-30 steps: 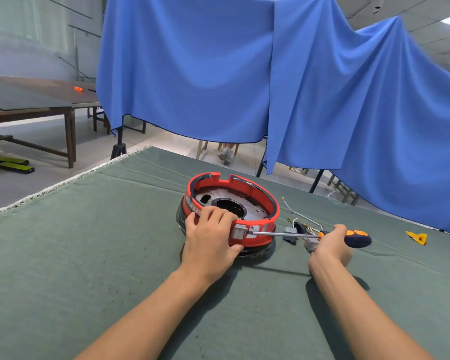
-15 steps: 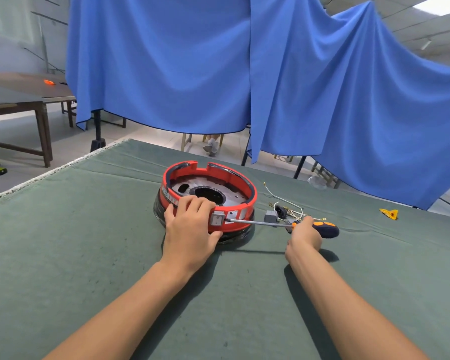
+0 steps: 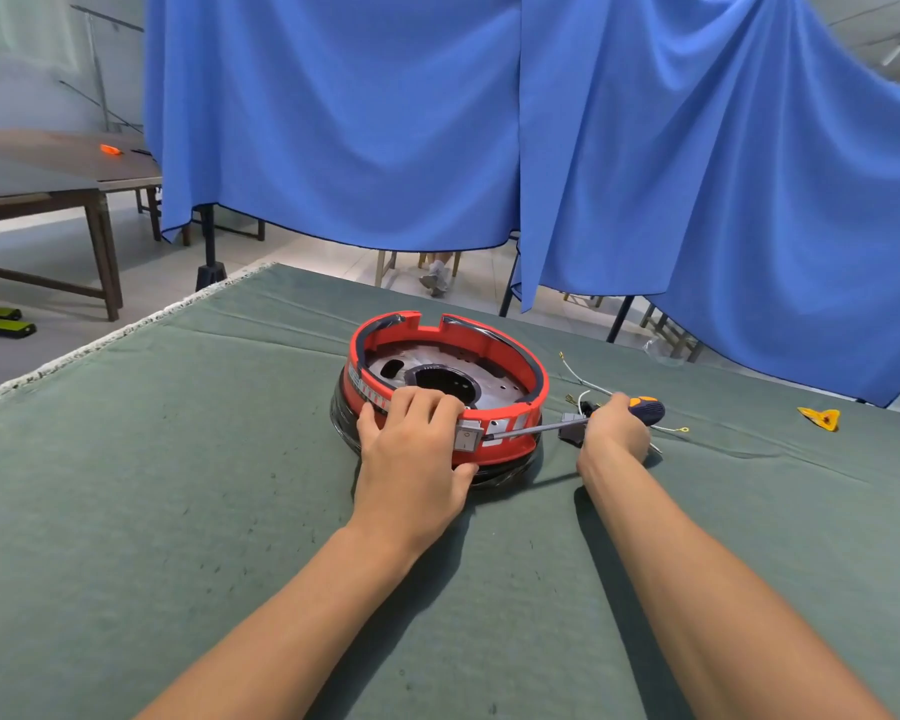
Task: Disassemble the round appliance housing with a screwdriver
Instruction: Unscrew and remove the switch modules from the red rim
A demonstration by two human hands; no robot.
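Observation:
A round red appliance housing (image 3: 494, 339) with a grey metal plate inside sits on the green cloth table (image 3: 178, 485). My left hand (image 3: 411, 449) grips its near rim, fingers curled over the top edge and thumb below. My right hand (image 3: 614, 431) holds a screwdriver (image 3: 645, 409) with a dark blue and orange handle. Its shaft lies nearly level and its tip meets the small grey switch block (image 3: 467, 439) on the housing's near side.
Loose white wires (image 3: 580, 379) and a small grey connector (image 3: 571, 427) lie just right of the housing. A yellow plastic piece (image 3: 819, 419) rests far right. Blue curtains (image 3: 437, 122) hang behind the table. A wooden table (image 3: 48, 189) stands at left.
The camera view shifted while both hands kept their hold. The screwdriver tip stays at the switch block, and the housing has not visibly moved on the cloth.

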